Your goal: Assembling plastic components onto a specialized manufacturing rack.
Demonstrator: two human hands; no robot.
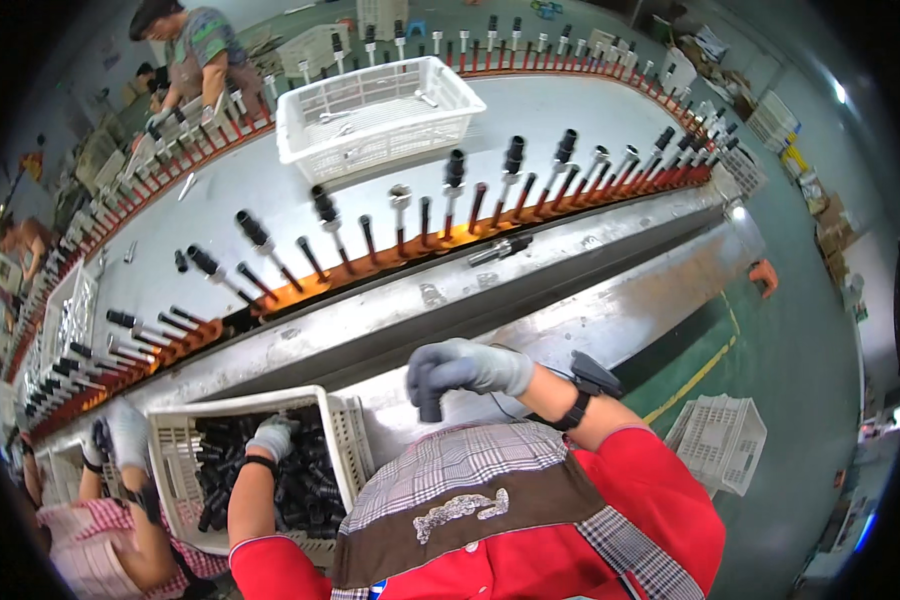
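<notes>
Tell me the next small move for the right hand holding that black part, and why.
Probably lift the right hand forward and slip its black sleeve onto a bare pin on the orange rail: neighbouring pins already wear black sleeves, and the left hand is in the crate of more.

Your way forward from the metal ledge is fenced by the orange rail of upright pegs, many capped with black grips. Gaps between pegs are narrow. Beyond it, the grey table lies open except for the white basket. A neighbour's gloved hand crowds the left crate.
</notes>
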